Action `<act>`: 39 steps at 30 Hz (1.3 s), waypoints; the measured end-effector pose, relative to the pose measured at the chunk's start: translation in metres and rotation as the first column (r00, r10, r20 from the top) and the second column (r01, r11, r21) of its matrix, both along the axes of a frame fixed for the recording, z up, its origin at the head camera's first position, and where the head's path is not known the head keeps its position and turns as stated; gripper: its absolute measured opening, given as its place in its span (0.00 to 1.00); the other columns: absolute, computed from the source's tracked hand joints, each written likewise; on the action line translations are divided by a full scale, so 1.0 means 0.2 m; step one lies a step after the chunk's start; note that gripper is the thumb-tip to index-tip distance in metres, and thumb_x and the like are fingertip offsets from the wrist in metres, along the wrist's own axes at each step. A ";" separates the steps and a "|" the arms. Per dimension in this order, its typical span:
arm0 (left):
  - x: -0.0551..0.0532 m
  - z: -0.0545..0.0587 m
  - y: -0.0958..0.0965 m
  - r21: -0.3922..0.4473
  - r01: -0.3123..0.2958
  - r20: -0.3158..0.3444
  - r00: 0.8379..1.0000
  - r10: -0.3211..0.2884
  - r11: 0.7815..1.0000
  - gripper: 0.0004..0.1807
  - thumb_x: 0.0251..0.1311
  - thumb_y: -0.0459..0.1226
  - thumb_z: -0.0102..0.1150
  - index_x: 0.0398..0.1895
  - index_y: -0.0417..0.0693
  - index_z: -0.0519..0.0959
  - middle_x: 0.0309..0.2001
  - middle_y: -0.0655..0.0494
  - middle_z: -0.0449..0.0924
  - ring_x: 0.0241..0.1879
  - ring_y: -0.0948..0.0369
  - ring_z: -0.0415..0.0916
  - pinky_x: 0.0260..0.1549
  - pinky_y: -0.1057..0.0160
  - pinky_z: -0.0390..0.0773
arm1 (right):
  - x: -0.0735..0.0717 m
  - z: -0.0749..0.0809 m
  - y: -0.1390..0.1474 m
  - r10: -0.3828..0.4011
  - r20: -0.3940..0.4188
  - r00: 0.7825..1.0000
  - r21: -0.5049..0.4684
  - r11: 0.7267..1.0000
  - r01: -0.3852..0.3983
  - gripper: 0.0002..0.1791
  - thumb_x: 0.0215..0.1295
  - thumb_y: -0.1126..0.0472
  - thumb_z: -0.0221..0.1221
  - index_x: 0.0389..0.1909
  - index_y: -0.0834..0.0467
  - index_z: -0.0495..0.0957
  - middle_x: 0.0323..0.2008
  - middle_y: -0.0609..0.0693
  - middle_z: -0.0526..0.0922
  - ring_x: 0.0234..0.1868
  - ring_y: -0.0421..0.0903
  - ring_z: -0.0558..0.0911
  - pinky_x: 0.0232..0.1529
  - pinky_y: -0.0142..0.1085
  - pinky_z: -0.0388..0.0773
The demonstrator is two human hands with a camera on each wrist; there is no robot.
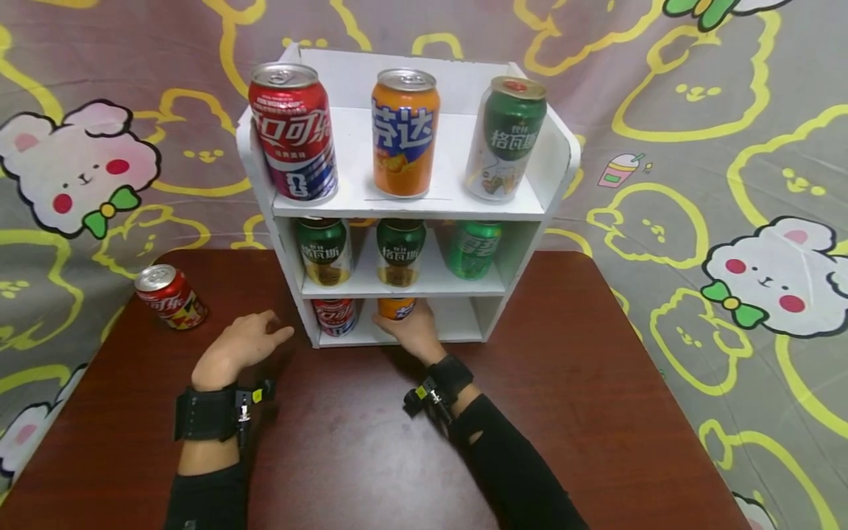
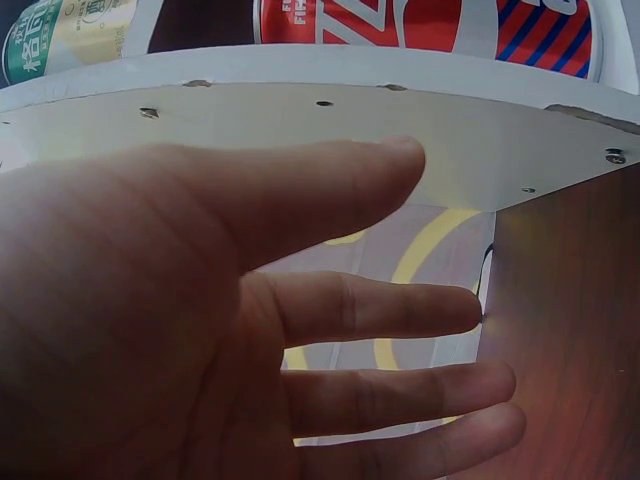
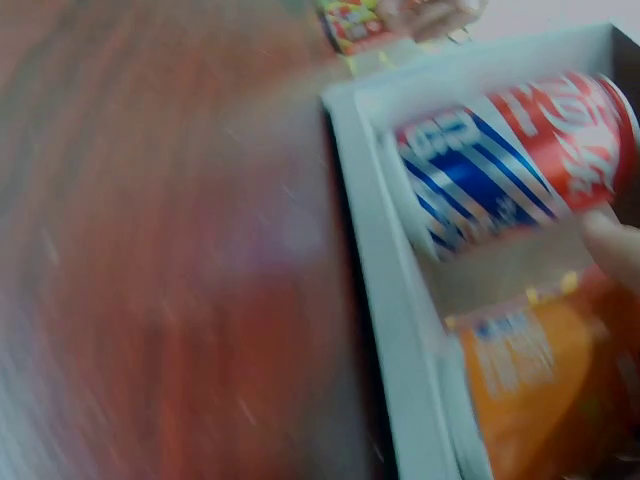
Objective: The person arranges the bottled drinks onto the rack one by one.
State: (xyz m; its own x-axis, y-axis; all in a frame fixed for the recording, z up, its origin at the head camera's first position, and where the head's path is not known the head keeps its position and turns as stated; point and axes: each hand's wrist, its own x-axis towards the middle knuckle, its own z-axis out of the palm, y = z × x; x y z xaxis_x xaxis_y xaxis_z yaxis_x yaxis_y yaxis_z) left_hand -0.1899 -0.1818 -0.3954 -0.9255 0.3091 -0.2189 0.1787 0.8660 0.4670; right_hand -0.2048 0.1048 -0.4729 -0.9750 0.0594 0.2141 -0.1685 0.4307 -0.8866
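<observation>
On the bottom level of a white shelf (image 1: 486, 316), my right hand (image 1: 419, 333) holds an orange soda can (image 1: 394, 308) between thumb and fingers. The right wrist view shows the thumb (image 3: 617, 248) at the can's upper part; the other fingers are out of sight there. Left of it stands a red cola can (image 1: 334, 318) with blue stripes. My left hand (image 1: 246, 344) is empty, held over the table just left of the shelf's front corner. In the left wrist view its fingers (image 2: 380, 310) are extended and spread from the thumb.
A separate red cola can (image 1: 174, 298) stands at the table's left. The middle level bears two green-and-gold cans (image 1: 400, 254) and a green can (image 1: 474, 252). On top are a cola can (image 1: 294, 136), an orange can (image 1: 405, 136) and a green-and-white can (image 1: 506, 140). Patterned cloth hangs behind.
</observation>
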 end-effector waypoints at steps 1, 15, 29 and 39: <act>0.00 0.00 0.00 0.000 -0.001 0.001 1.000 0.001 1.000 0.33 0.66 0.50 0.49 0.57 0.26 0.67 0.51 0.28 0.73 0.50 0.36 0.70 0.44 0.40 0.71 | 0.00 0.01 0.02 0.035 0.024 0.999 -0.005 0.999 -0.034 0.34 0.46 0.54 0.73 0.53 0.60 0.69 0.41 0.52 0.79 0.40 0.47 0.79 0.42 0.38 0.77; 0.01 -0.01 0.00 0.010 -0.003 0.028 1.000 0.003 1.000 0.35 0.66 0.52 0.49 0.58 0.26 0.66 0.51 0.28 0.72 0.50 0.36 0.70 0.44 0.40 0.71 | -0.05 0.06 0.18 0.284 0.238 0.929 0.043 0.952 -0.302 0.31 0.47 0.54 0.73 0.53 0.54 0.73 0.44 0.47 0.79 0.44 0.44 0.79 0.47 0.39 0.75; 0.01 0.00 0.00 0.004 -0.002 0.012 1.000 0.002 1.000 0.33 0.66 0.51 0.49 0.56 0.26 0.68 0.50 0.28 0.73 0.49 0.36 0.71 0.43 0.40 0.72 | -0.01 0.04 0.12 0.202 0.098 0.975 0.104 0.972 -0.212 0.27 0.49 0.57 0.72 0.50 0.56 0.73 0.41 0.48 0.80 0.41 0.44 0.79 0.43 0.37 0.76; 0.00 -0.01 0.00 0.007 -0.001 0.000 1.000 0.001 1.000 0.32 0.66 0.50 0.49 0.55 0.26 0.68 0.49 0.29 0.73 0.49 0.37 0.71 0.43 0.40 0.72 | 0.00 0.01 0.06 0.084 0.027 0.996 0.130 0.988 -0.086 0.33 0.46 0.57 0.73 0.53 0.60 0.69 0.42 0.52 0.79 0.42 0.48 0.79 0.44 0.38 0.76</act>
